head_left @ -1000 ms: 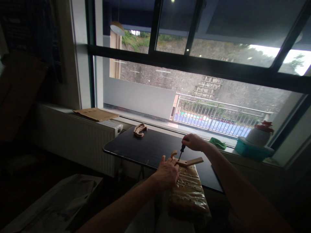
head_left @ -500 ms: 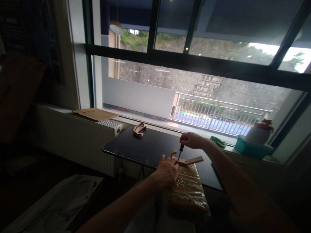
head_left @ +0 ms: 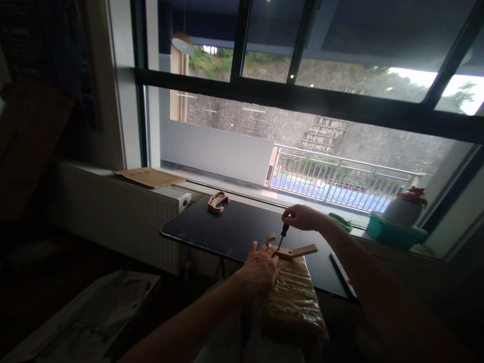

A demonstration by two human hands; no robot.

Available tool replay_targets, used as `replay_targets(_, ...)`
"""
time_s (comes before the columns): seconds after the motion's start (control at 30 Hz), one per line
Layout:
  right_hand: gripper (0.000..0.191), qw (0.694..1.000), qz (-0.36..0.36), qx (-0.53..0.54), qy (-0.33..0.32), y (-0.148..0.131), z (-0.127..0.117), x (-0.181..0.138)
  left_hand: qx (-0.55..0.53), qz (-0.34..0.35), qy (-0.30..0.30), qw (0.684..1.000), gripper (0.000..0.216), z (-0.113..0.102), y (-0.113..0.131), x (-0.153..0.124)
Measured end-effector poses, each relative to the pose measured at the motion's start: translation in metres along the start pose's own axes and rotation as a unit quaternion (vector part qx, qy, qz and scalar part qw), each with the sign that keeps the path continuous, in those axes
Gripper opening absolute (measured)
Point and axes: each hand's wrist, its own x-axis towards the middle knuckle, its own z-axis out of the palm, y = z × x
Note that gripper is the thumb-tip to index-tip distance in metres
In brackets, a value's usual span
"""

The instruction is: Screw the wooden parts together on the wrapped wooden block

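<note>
My right hand (head_left: 301,218) is closed around the top of a black-handled screwdriver (head_left: 285,231), which stands almost upright, leaning slightly. Its thin shaft runs down to a light wooden piece (head_left: 303,250) with a curved, hook-like end and a straight arm pointing right. A dark hole shows near the middle of this wood. From the left, my left hand (head_left: 260,267) grips the piece beside the screwdriver tip; some of its fingers are hidden. Under the wood lies a block wrapped in shiny brown plastic (head_left: 293,297). Whether a screw sits under the tip is too small to tell.
Curved wooden pieces (head_left: 218,202) lie on the black table (head_left: 245,222) at the far left. A flat pale-edged object (head_left: 343,275) is at the table's right. On the sill are a green item (head_left: 341,221), a teal box (head_left: 393,232) and a brown envelope (head_left: 149,177).
Both hands and the screwdriver keep nearly the same places, with the right hand's grip turned slightly. More of the flat object at the table's right edge shows past my right forearm.
</note>
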Motion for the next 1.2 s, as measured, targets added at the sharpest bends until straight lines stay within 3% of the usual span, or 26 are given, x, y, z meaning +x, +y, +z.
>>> replay_targets(0.13,0.028,1.0,-0.012,0.003,-0.014,0.004,0.006,0.001,-0.001,0.0,0.0,1.0,0.034,0.001,0.001,0.0)
replay_targets(0.33,0.033,0.998,0.038,-0.032,0.035,0.007,0.017,0.002,0.007,-0.001,0.009,1.0,0.033,0.002,0.0,0.0)
replay_targets(0.73,0.027,1.0,0.004,0.007,-0.004,0.006,0.003,-0.001,0.008,0.001,0.002,1.0,0.032,0.0,0.001,-0.001)
replay_targets(0.97,0.033,0.998,0.029,-0.017,0.058,0.008,0.017,-0.003,-0.006,-0.003,-0.003,1.0,0.034,0.0,0.0,0.001)
replay_targets(1.2,0.027,1.0,-0.016,-0.013,0.021,0.003,0.008,-0.005,-0.006,-0.001,0.001,1.0,0.033,-0.001,0.001,-0.001)
